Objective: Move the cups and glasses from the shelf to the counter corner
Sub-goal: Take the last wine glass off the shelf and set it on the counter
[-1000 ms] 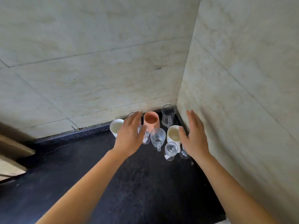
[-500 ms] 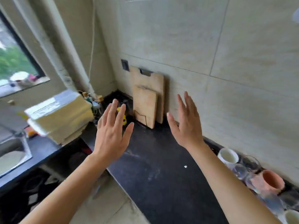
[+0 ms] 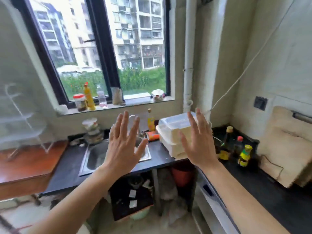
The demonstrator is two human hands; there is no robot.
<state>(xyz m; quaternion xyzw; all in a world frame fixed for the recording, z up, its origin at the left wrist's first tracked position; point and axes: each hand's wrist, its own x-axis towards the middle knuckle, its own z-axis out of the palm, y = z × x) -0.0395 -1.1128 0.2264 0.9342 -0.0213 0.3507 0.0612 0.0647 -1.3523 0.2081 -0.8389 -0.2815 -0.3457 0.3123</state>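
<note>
your left hand and right hand are both spread flat and hold nothing, no cup or glass shows, and the blurred white wire rack, likely the shelf, lies well left of your nearer left hand.

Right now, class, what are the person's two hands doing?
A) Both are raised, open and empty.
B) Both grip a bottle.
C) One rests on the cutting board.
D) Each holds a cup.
A: the left hand and right hand are up with fingers spread straight, holding nothing.
</note>
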